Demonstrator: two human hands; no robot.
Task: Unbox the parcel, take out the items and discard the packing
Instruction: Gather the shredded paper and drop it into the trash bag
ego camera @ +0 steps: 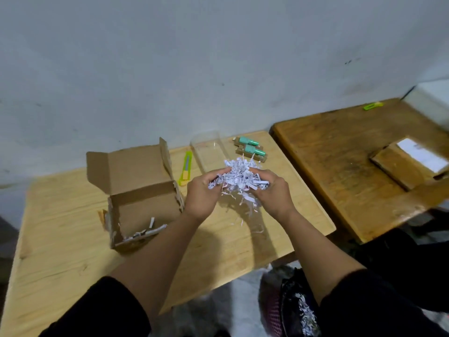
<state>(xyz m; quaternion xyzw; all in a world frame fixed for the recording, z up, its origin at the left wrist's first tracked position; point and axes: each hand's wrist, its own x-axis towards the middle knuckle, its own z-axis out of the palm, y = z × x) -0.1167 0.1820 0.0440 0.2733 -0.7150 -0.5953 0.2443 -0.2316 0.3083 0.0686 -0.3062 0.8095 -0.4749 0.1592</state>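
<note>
A wad of white shredded paper (239, 177) is held above the light wooden table (60, 239), squeezed between my left hand (202, 194) and my right hand (272, 190). Loose strands hang and lie beneath it (247, 210). The open cardboard box (138, 190) stands left of my hands with its lid flipped back; a few shreds (143, 233) remain in its near corner. Two teal bottles on brown cardboard (250, 148) lie at the table's far side, beside a clear plastic cover (209, 152).
A yellow-green utility knife (185, 171) lies between the box and the plastic cover. A darker wooden table (340, 166) stands to the right with a wooden block (398, 166) and another green knife (373, 106). A dark bag holding shredded paper (301, 310) sits on the floor below.
</note>
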